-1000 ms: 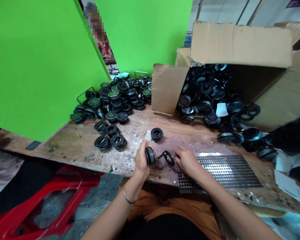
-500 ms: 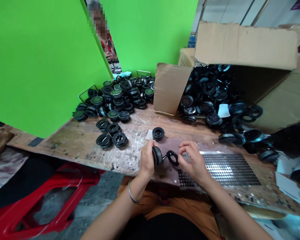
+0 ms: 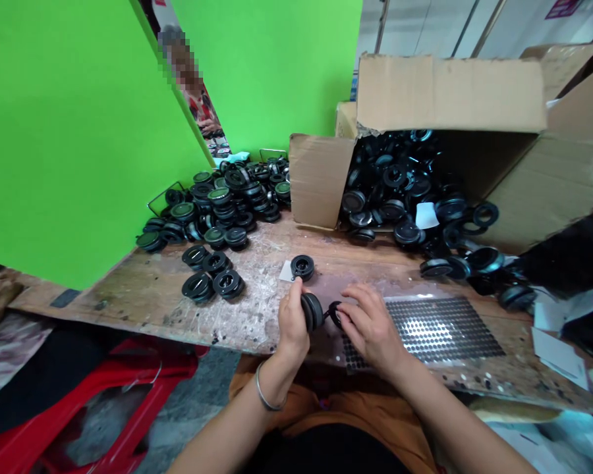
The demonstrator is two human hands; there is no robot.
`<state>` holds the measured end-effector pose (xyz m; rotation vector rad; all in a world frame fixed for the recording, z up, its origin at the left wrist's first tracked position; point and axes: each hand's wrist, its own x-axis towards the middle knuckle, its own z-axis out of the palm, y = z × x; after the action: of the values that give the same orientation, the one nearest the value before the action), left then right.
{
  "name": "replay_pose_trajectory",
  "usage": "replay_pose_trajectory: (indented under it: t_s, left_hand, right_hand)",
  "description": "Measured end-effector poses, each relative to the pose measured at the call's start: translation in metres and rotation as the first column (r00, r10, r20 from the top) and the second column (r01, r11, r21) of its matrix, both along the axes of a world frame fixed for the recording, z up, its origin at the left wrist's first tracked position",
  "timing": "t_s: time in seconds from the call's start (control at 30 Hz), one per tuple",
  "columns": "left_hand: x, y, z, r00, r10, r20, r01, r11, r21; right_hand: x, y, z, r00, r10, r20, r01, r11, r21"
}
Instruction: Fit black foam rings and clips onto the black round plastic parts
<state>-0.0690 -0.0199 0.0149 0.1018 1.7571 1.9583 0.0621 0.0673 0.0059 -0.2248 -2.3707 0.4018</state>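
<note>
My left hand [image 3: 293,317] grips a thick black disc-shaped piece [image 3: 311,312] by its side, holding it on edge above the bench. A short arm joins this piece to a black ring [image 3: 335,314] on its right. My right hand [image 3: 373,324] has thumb and fingertips closed on that ring; whether something small is between them is hidden. Under and beside the right hand lies a clear sheet covered in rows of small dark round dots [image 3: 439,329]. Just beyond my left hand, another black round piece [image 3: 302,266] rests flat beside a small white paper [image 3: 286,270].
Several black round pieces [image 3: 228,284] stand grouped on the wooden bench [image 3: 153,309], with a large heap [image 3: 222,197] behind them. An open cardboard box [image 3: 316,181] on its side spills more pieces. Green panels [image 3: 69,131] rise behind; a red stool [image 3: 143,415] stands at left. Another person [image 3: 205,115] shows through a gap.
My right fingertips have moved in from beside the ring to touch it. The disc-shaped piece has turned slightly in my left hand. The whole view has shifted a little.
</note>
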Motion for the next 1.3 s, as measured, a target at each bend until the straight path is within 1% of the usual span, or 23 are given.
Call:
replay_pose_trajectory:
  t_s: [0.1, 0.17, 0.2, 0.27, 0.33, 0.37, 0.4, 0.43, 0.47, 0.5, 0.53, 0.57, 0.6, 0.63, 0.67, 0.7, 0.73, 0.77, 0.83, 0.93, 1.07, 1.23, 1.3]
  left_hand:
    - [0.000, 0.005, -0.004, 0.993, 0.079, 0.082, -0.083, 0.996, 0.040]
    - [0.001, 0.006, -0.006, 0.989, 0.071, 0.127, -0.079, 0.995, 0.060]
    - [0.002, 0.007, -0.006, 0.988, 0.041, 0.146, -0.052, 0.996, 0.069]
    - [0.002, 0.005, -0.003, 0.990, -0.077, 0.122, 0.067, 0.994, 0.083]
    - [-0.001, 0.000, 0.005, 0.965, -0.250, -0.076, 0.256, 0.962, 0.090]
    - [-0.004, -0.004, 0.011, 0.906, -0.349, -0.241, 0.374, 0.925, 0.065]
    - [-0.008, -0.008, 0.017, 0.798, -0.436, -0.416, 0.484, 0.875, 0.011]
    - [-0.013, -0.013, 0.023, 0.658, -0.501, -0.562, 0.568, 0.820, -0.066]
    - [-0.018, -0.017, 0.028, 0.525, -0.545, -0.654, 0.616, 0.773, -0.149]
    - [-0.023, -0.021, 0.032, 0.434, -0.576, -0.693, 0.630, 0.744, -0.224]
    - [-0.027, -0.025, 0.033, 0.403, -0.599, -0.692, 0.618, 0.736, -0.277]
    - [-0.031, -0.029, 0.032, 0.438, -0.606, -0.664, 0.589, 0.751, -0.297]
    - [-0.034, -0.031, 0.029, 0.523, -0.599, -0.606, 0.557, 0.778, -0.288]
    - [-0.037, -0.033, 0.024, 0.630, -0.577, -0.520, 0.531, 0.808, -0.254]
    - [-0.038, -0.035, 0.018, 0.735, -0.538, -0.412, 0.507, 0.840, -0.192]
    - [-0.040, -0.035, 0.012, 0.821, -0.490, -0.294, 0.479, 0.871, -0.112]
    - [-0.040, -0.036, 0.006, 0.878, -0.445, -0.176, 0.448, 0.894, -0.026]
    - [-0.041, -0.036, 0.001, 0.910, -0.410, -0.067, 0.413, 0.909, 0.049]
    - [-0.041, -0.036, -0.007, 0.923, -0.370, 0.105, 0.354, 0.924, 0.144]
    - [-0.040, -0.037, -0.012, 0.890, -0.370, 0.266, 0.321, 0.924, 0.210]
    - [-0.037, -0.036, -0.016, 0.849, -0.399, 0.347, 0.321, 0.910, 0.261]
    - [-0.034, -0.029, -0.018, 0.815, -0.406, 0.413, 0.322, 0.910, 0.260]
    - [-0.032, -0.027, -0.017, 0.809, -0.393, 0.436, 0.309, 0.917, 0.253]
  right_hand:
    - [0.007, -0.009, -0.009, 0.999, -0.037, 0.007, 0.037, 0.999, 0.036]
    - [0.009, -0.012, -0.015, 0.998, -0.059, -0.004, 0.059, 0.998, 0.000]
    - [0.010, -0.012, -0.016, 0.998, -0.062, -0.018, 0.061, 0.998, -0.031]
    - [0.010, -0.006, -0.012, 0.998, -0.056, -0.041, 0.051, 0.993, -0.111]
    - [0.010, 0.004, -0.001, 0.999, -0.043, -0.033, 0.035, 0.978, -0.204]
    - [0.010, 0.011, 0.007, 0.999, -0.034, -0.019, 0.028, 0.969, -0.247]
    - [0.009, 0.017, 0.014, 1.000, -0.018, 0.001, 0.017, 0.958, -0.288]
    - [0.008, 0.023, 0.021, 1.000, 0.005, 0.028, 0.004, 0.943, -0.332]
    - [0.007, 0.028, 0.026, 0.998, 0.029, 0.056, -0.005, 0.920, -0.392]
    - [0.006, 0.032, 0.029, 0.995, 0.053, 0.086, -0.005, 0.880, -0.474]
    - [0.004, 0.036, 0.029, 0.990, 0.072, 0.119, 0.009, 0.821, -0.571]
    - [0.002, 0.039, 0.027, 0.985, 0.082, 0.152, 0.040, 0.749, -0.661]
    - [0.000, 0.041, 0.022, 0.978, 0.084, 0.190, 0.081, 0.690, -0.719]
    - [-0.003, 0.042, 0.015, 0.968, 0.081, 0.236, 0.122, 0.670, -0.732]
    - [-0.005, 0.043, 0.008, 0.953, 0.074, 0.293, 0.160, 0.699, -0.697]
    - [-0.007, 0.043, 0.000, 0.930, 0.060, 0.362, 0.191, 0.762, -0.619]
    - [-0.010, 0.043, -0.007, 0.901, 0.039, 0.431, 0.212, 0.829, -0.517]
    - [-0.012, 0.042, -0.013, 0.870, 0.016, 0.492, 0.222, 0.880, -0.421]
    - [-0.015, 0.040, -0.021, 0.817, -0.017, 0.576, 0.238, 0.920, -0.310]
    - [-0.020, 0.039, -0.025, 0.779, -0.020, 0.627, 0.251, 0.926, -0.283]
    - [-0.026, 0.039, -0.022, 0.736, -0.031, 0.677, 0.262, 0.934, -0.242]
    - [-0.029, 0.032, -0.025, 0.699, -0.090, 0.709, 0.303, 0.936, -0.180]
    - [-0.025, 0.029, -0.029, 0.712, -0.136, 0.689, 0.335, 0.928, -0.163]
